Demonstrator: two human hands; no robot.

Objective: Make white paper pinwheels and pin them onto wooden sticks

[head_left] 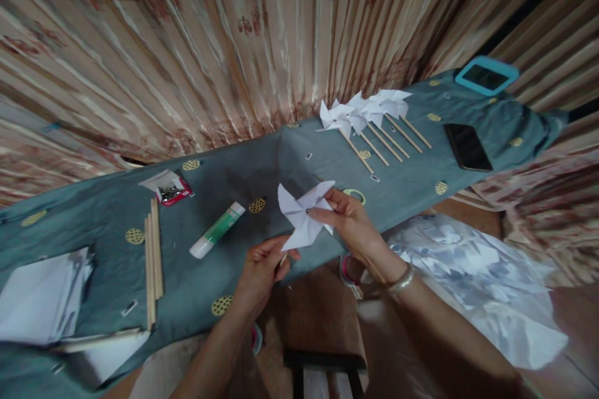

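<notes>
A white paper pinwheel (302, 212) is held above the near edge of a table covered in grey-blue cloth (93, 218). My right hand (349, 221) pinches the pinwheel's centre from the right, thumb and forefinger pressed at the pin. My left hand (262, 268) is closed below it, gripping what looks like the top of its wooden stick, mostly hidden by the fingers. Several finished pinwheels on sticks (365, 115) lie in a row at the far right.
A glue stick (218, 230), a small open box of pins (169, 190), loose wooden sticks (153, 259) and a stack of white paper (42, 296) lie to the left. A black phone (468, 146) and a blue-cased device (486, 75) are far right. Paper scraps (468, 274) lie below.
</notes>
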